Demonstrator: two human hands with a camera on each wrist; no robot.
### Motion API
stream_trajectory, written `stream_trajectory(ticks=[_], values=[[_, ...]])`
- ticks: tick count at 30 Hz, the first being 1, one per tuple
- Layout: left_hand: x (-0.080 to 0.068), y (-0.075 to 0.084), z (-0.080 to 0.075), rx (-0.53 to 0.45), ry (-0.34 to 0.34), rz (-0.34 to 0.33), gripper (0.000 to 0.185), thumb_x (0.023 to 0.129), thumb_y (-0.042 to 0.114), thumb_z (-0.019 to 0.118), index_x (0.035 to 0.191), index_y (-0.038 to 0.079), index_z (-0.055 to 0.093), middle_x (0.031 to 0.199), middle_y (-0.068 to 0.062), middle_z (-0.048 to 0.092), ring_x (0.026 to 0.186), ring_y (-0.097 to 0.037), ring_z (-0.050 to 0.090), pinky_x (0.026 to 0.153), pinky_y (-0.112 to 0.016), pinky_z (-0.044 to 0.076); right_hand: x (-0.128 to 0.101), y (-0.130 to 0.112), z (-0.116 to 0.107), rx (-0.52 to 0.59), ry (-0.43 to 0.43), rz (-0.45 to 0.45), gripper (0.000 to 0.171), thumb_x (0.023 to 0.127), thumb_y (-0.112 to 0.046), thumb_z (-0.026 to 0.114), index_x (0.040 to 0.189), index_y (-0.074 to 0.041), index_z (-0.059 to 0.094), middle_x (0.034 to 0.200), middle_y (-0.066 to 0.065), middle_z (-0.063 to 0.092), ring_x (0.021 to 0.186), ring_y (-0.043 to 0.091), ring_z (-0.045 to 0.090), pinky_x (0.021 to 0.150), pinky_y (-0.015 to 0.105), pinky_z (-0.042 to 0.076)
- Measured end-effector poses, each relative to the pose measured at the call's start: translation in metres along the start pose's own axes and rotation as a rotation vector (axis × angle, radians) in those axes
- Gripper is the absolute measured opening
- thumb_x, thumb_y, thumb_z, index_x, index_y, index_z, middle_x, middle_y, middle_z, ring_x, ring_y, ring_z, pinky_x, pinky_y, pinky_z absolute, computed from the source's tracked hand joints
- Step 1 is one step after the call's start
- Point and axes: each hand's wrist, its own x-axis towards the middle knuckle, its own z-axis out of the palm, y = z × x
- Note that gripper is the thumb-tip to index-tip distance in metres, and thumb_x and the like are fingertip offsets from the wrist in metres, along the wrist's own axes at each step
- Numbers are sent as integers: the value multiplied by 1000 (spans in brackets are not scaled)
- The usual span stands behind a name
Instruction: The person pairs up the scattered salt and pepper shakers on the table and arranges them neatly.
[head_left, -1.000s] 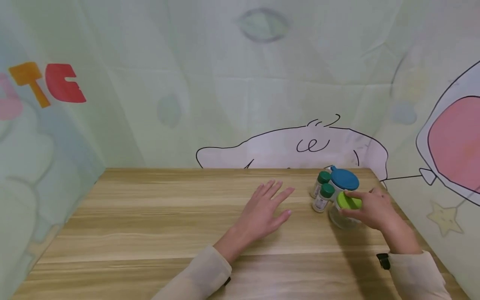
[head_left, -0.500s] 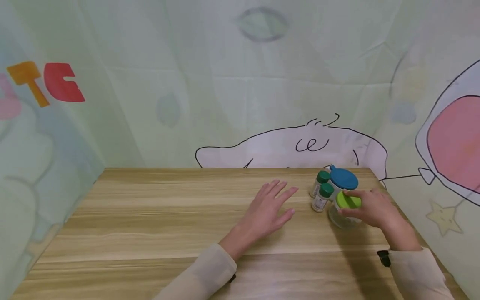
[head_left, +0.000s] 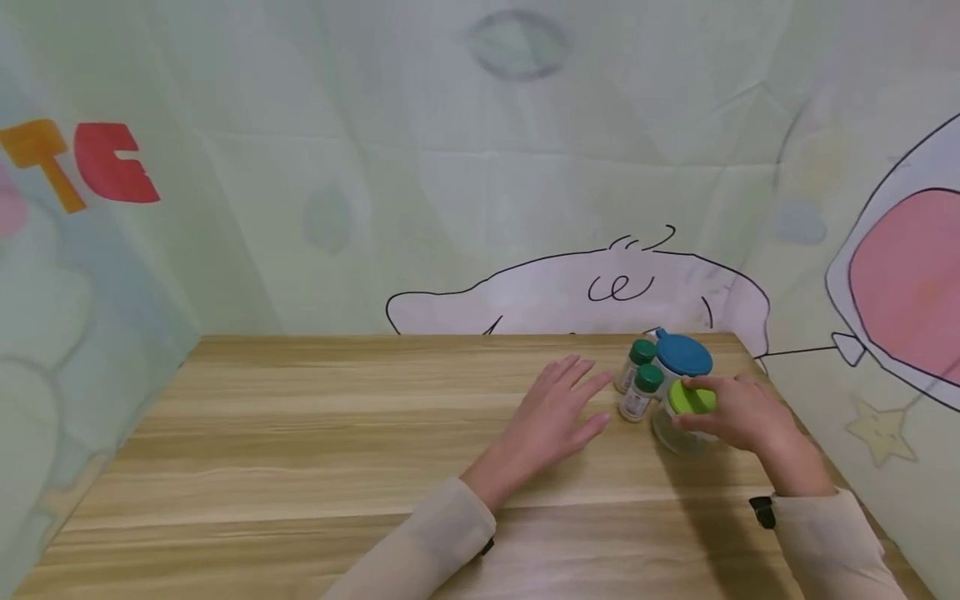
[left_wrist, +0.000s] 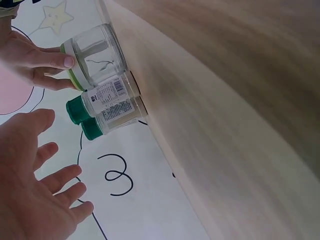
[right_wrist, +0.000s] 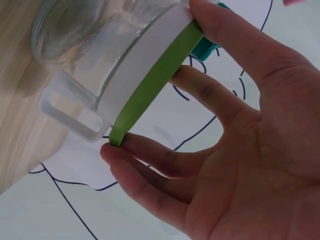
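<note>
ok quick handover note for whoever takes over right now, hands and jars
Right hand: grip on the light green lid of the clear glass jar, which stands on the table.
Left hand: open, empty, flat over the table beside the two small green-capped bottles.
Blue-lidded jar stands behind them.
Done: jar grasped. Left: lid is on; nothing lifted.

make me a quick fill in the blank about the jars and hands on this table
1. The right hand grips the glass jar by its ____ green lid.
2. The two small bottles beside it have dark ____ caps.
3. The jar behind them has a ____ lid.
4. The left hand holds ____, fingers spread above the wooden table.

Missing words: light; green; blue; nothing
</note>
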Motion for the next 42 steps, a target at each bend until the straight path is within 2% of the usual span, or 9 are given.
stream_trajectory(ticks=[4, 11, 17, 23, 30, 37, 42], values=[[9, 6, 5, 24, 3, 25, 57, 107, 42, 61, 159, 22, 49, 165, -6, 47, 157, -28, 35, 129, -47, 26, -2, 1, -1, -17, 3, -3, 78, 90, -48, 81, 146, 2, 59, 117, 35, 63, 101, 45, 55, 69, 46, 47], [16, 16, 10, 22, -16, 38, 57, 107, 41, 62, 160, 23, 48, 165, -4, 46, 158, -26, 34, 129, -45, 26, -1, -1, -2, -41, 6, -15, 76, 88, -46, 83, 143, 2, 61, 116, 35, 65, 102, 48, 58, 71, 51, 51], [23, 19, 13, 20, 16, 49, 57, 107, 37, 65, 159, 22, 49, 164, -4, 48, 157, -26, 36, 128, -45, 29, 0, -4, -2, -42, 11, -10, 75, 89, -45, 82, 143, 3, 61, 117, 35, 65, 103, 48, 58, 73, 53, 52], [33, 20, 18, 26, 53, 90, 53, 107, 35, 64, 157, 20, 52, 162, -6, 51, 156, -28, 37, 128, -42, 28, 0, -5, -1, -51, 26, -47, 72, 88, -43, 83, 140, 4, 63, 124, 36, 66, 111, 55, 59, 81, 63, 55], [47, 25, 23, 28, 10, 69, 53, 109, 34, 61, 159, 22, 50, 165, -3, 48, 158, -25, 34, 129, -39, 26, 0, -4, -1, -48, 22, -36, 72, 89, -42, 83, 141, 3, 63, 128, 37, 64, 113, 55, 59, 83, 66, 54], [56, 32, 24, 51, 6, 88, 53, 107, 32, 64, 158, 21, 52, 164, -3, 49, 157, -26, 36, 129, -40, 26, -2, -4, -1, -58, 21, -17, 74, 89, -44, 83, 142, 3, 61, 132, 40, 61, 118, 59, 56, 86, 71, 53], [61, 33, 27, 79, 1, 80, 51, 107, 33, 64, 156, 21, 54, 162, -2, 51, 155, -24, 39, 129, -40, 27, 0, -4, 1, -53, 25, -19, 74, 90, -43, 83, 143, 2, 61, 131, 40, 61, 118, 58, 56, 86, 70, 53]])
